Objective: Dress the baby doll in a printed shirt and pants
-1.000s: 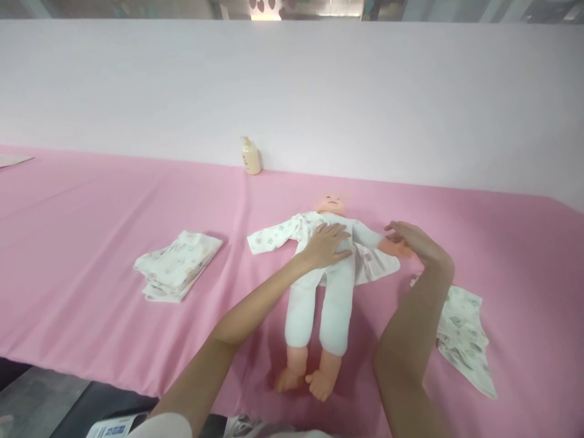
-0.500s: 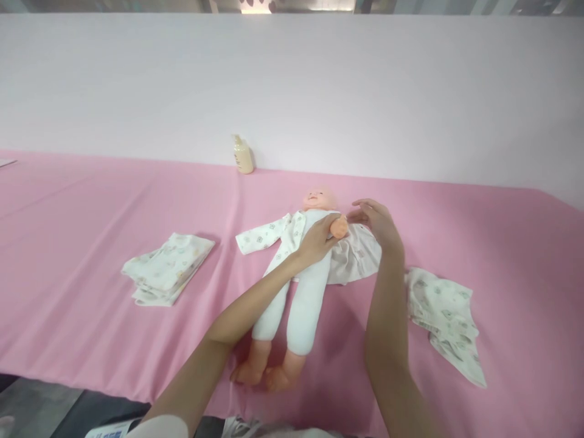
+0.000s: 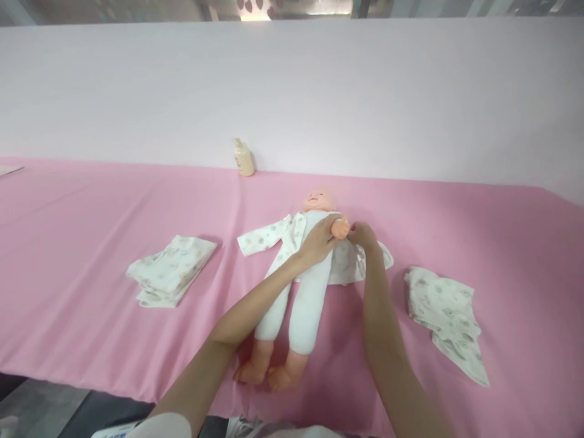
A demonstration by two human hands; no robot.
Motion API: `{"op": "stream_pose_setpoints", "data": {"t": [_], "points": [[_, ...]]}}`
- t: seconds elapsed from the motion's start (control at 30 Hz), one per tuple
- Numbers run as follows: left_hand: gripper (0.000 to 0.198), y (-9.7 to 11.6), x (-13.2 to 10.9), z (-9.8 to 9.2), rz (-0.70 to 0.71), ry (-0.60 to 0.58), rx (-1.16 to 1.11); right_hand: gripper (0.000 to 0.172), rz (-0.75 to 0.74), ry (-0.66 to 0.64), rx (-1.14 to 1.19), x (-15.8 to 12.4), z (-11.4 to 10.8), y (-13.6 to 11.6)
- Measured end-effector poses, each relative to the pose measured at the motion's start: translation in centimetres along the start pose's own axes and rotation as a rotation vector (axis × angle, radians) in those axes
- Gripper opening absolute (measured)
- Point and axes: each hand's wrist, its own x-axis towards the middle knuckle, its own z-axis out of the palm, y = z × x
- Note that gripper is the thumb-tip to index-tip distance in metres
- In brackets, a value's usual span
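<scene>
A baby doll (image 3: 306, 310) with a white cloth body lies on its back, head away from me. Its right arm is in the sleeve of a white patterned baby shirt (image 3: 262, 238); the rest of the shirt spreads open under it on the right side. My left hand (image 3: 318, 242) is closed around the doll's other arm, whose bare hand (image 3: 340, 228) pokes up past my fingers. Beside that doll hand, my right hand (image 3: 364, 236) is pinched on the shirt's cloth; its fingertips are partly hidden.
Folded patterned cloth (image 3: 173, 267) lies to the left on the pink sheet (image 3: 91, 243). Patterned baby pants (image 3: 444, 316) lie to the right. A pump bottle (image 3: 244, 158) stands at the back against the white wall (image 3: 292, 91).
My right hand has come down from above the shirt and closed on its cloth beside the doll's hand. The shirt's right edge has shifted outward. My left hand keeps its hold.
</scene>
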Motion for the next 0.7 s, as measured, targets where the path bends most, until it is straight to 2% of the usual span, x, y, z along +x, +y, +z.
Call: {"op": "stream_pose_setpoints", "data": {"t": [0.13, 0.23, 0.3, 0.4, 0.5, 0.6, 0.7], "points": [[0.029, 0.1, 0.0, -0.2, 0.005, -0.027, 0.049, 0.018, 0.066, -0.018, -0.033, -0.9, 0.1, -0.7], [0.03, 0.1, 0.1, -0.5, 0.007, -0.016, 0.159, 0.015, 0.152, 0.067, -0.045, -1.4, -0.4, -1.2], [0.03, 0.0, 0.3, -0.5, 0.002, -0.016, 0.257, 0.021, 0.237, 0.182, -0.043, -1.5, -1.6, -1.3], [0.029, 0.1, 1.3, 0.1, -0.003, -0.062, 0.434, 0.028, 0.331, 0.453, -0.001, -1.7, -4.6, -1.6], [0.031, 0.6, 2.8, 0.9, -0.047, -0.101, 0.625, 0.028, 0.254, 0.653, 0.023, -2.2, -7.3, -2.8], [0.034, 1.1, 3.9, 1.4, -0.089, -0.105, 0.752, 0.033, 0.118, 0.736, 0.069, -3.0, -9.0, -4.7], [0.037, 1.3, 4.2, 1.4, -0.1, -0.134, 0.811, 0.044, 0.06, 0.769, 0.148, -4.1, -9.8, -6.2]]}}
